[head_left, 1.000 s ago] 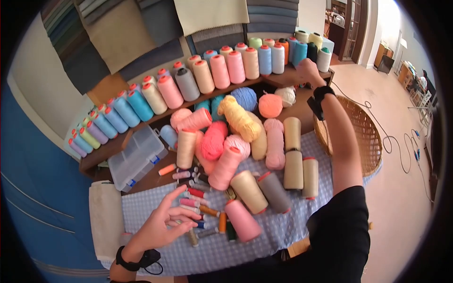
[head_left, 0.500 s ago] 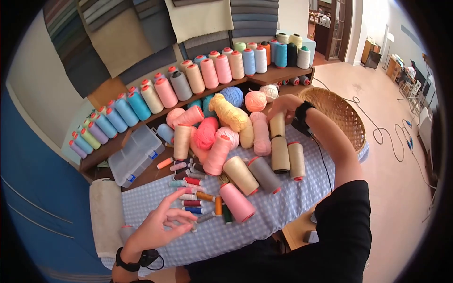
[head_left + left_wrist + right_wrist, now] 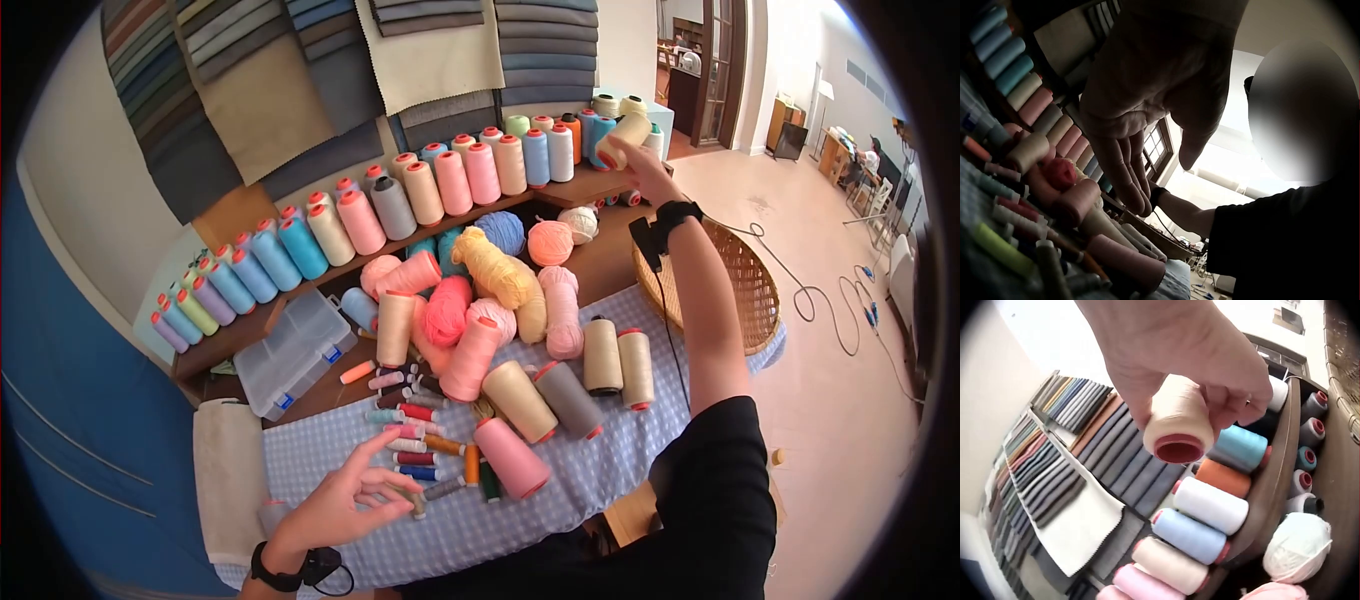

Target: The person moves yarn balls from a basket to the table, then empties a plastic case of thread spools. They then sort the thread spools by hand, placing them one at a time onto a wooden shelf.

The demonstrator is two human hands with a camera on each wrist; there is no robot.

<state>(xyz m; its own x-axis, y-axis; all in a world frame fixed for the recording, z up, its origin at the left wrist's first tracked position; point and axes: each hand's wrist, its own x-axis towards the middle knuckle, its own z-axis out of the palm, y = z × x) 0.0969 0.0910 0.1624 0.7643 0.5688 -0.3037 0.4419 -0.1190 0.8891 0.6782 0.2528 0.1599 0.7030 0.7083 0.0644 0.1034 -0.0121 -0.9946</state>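
Note:
My right hand point(image 3: 652, 178) grips a cream cone of thread point(image 3: 630, 138) between thumb and fingers, up at the right end of the shelf, in front of the blue and white cones. In the right wrist view the held cone's red hollow base point(image 3: 1179, 449) faces the camera. My left hand point(image 3: 345, 498) hovers over the small thread spools point(image 3: 415, 460), fingers loosely extended and holding nothing. Near it lies a pink cone point(image 3: 510, 458). Cream and grey cones point(image 3: 568, 400) lie beside the pile of yarn, with a yellow skein point(image 3: 495, 268) on top.
A long row of upright thread cones point(image 3: 355, 222) lines the curved wooden shelf point(image 3: 590, 183). A wicker basket point(image 3: 755, 285) stands at the right, with a clear plastic box point(image 3: 285, 355) at the left. Behind hang fabric swatches point(image 3: 435, 60). A checked cloth point(image 3: 330, 450) covers the table front.
My right hand came down from the shelf to the cream cone among those at the right, then carried it up to the shelf's right end. My left hand has stayed nearly in place.

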